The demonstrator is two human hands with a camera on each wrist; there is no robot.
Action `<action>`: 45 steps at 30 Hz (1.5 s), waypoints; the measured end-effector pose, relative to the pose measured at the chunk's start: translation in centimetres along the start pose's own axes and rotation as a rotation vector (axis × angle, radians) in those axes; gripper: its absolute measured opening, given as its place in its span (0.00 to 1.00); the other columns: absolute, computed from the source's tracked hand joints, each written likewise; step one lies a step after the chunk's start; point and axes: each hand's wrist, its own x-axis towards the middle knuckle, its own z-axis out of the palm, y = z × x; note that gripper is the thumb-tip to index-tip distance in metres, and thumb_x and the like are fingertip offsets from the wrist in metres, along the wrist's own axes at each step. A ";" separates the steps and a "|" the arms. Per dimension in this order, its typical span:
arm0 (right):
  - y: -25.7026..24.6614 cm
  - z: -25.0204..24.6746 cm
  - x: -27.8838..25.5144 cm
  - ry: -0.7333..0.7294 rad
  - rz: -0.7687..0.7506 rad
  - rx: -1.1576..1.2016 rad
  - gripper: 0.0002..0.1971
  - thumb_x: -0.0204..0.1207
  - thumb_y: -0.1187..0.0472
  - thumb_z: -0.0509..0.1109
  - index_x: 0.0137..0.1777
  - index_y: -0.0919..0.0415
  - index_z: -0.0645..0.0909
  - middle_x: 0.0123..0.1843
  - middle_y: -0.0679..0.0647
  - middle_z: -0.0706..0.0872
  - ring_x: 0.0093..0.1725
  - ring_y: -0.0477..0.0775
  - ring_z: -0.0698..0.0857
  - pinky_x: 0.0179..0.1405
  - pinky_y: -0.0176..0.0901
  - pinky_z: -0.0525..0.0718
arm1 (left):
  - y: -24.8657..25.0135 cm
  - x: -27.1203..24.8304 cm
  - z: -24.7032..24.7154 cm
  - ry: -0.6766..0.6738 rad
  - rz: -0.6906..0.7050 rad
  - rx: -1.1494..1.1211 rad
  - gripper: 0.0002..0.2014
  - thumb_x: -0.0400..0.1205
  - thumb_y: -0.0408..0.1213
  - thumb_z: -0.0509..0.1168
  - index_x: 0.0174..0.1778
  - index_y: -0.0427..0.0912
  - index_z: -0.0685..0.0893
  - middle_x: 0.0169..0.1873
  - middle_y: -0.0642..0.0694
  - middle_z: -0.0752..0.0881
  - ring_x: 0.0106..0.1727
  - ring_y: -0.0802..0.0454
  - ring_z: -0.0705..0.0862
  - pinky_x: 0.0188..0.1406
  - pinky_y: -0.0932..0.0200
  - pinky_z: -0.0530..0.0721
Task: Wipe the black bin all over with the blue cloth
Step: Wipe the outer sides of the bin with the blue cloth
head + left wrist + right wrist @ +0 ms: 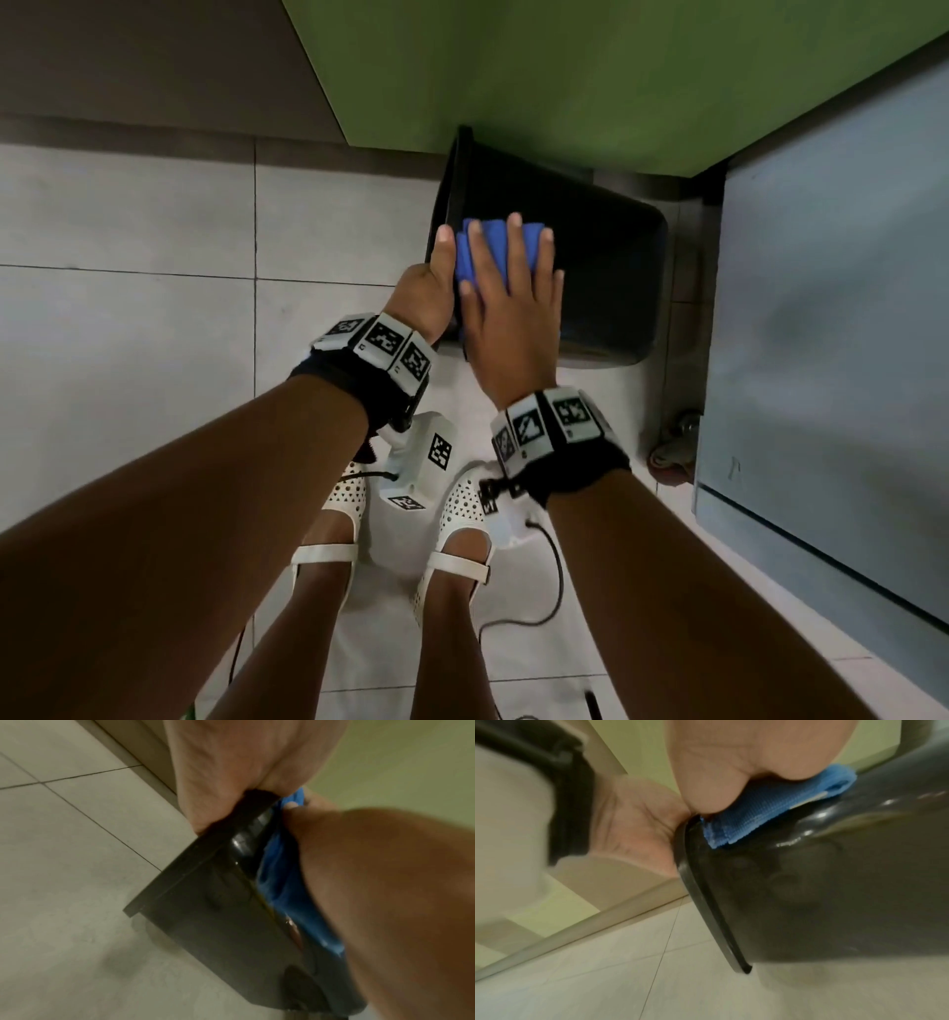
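Observation:
The black bin (606, 267) lies tipped on its side on the tiled floor, its open rim facing left. My left hand (431, 288) grips that rim, thumb on the outside; the left wrist view shows the palm (231, 770) closed over the rim of the bin (218, 912). My right hand (513, 308) lies flat with straight fingers on the folded blue cloth (493, 241), pressing it against the bin's upper side near the rim. In the right wrist view the cloth (770, 807) sits under the palm (744, 760) on the glossy bin wall (808, 882).
A green cabinet front (565, 67) stands right behind the bin and a grey-blue unit (832, 308) closes off the right side. My feet in white shoes (462, 509) stand just in front, with a black cable (549, 591) on the floor. Pale floor tiles (128, 231) stretch to the left.

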 end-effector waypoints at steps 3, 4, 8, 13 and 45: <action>0.8 0.3 -1.5 0.055 -0.063 -0.024 0.26 0.82 0.48 0.47 0.79 0.52 0.59 0.82 0.60 0.58 0.82 0.66 0.50 0.78 0.62 0.49 | 0.4 -0.4 0.1 0.002 -0.013 -0.024 0.37 0.83 0.62 0.41 0.53 0.34 0.85 0.49 0.33 0.89 0.53 0.39 0.87 0.62 0.46 0.83; 1.1 0.3 -1.6 0.063 -0.070 -0.032 0.26 0.82 0.47 0.48 0.79 0.52 0.60 0.82 0.60 0.60 0.82 0.66 0.52 0.78 0.62 0.50 | 0.4 -0.6 0.2 0.008 -0.018 -0.023 0.37 0.84 0.61 0.41 0.52 0.34 0.85 0.49 0.33 0.89 0.53 0.39 0.87 0.61 0.47 0.83; 0.4 -0.7 -1.0 0.073 0.021 -0.018 0.26 0.82 0.46 0.49 0.79 0.49 0.59 0.82 0.56 0.59 0.82 0.62 0.50 0.79 0.60 0.46 | 1.6 -1.2 0.6 0.034 -0.018 0.029 0.34 0.86 0.56 0.41 0.60 0.32 0.83 0.52 0.33 0.86 0.55 0.41 0.84 0.57 0.53 0.79; -0.9 -1.4 -0.2 0.082 0.109 0.035 0.26 0.81 0.45 0.49 0.79 0.48 0.60 0.81 0.54 0.62 0.82 0.59 0.53 0.79 0.57 0.51 | 3.3 -1.1 -0.4 -0.031 -0.017 0.161 0.32 0.85 0.60 0.44 0.45 0.36 0.84 0.38 0.40 0.84 0.46 0.46 0.80 0.39 0.60 0.76; 7.2 -1.1 -3.3 0.303 0.188 -0.081 0.28 0.82 0.42 0.45 0.76 0.55 0.64 0.77 0.63 0.70 0.78 0.66 0.61 0.75 0.70 0.59 | 6.3 -0.6 -1.1 -0.091 -0.135 0.385 0.25 0.89 0.46 0.38 0.81 0.39 0.58 0.78 0.36 0.66 0.75 0.37 0.71 0.73 0.49 0.68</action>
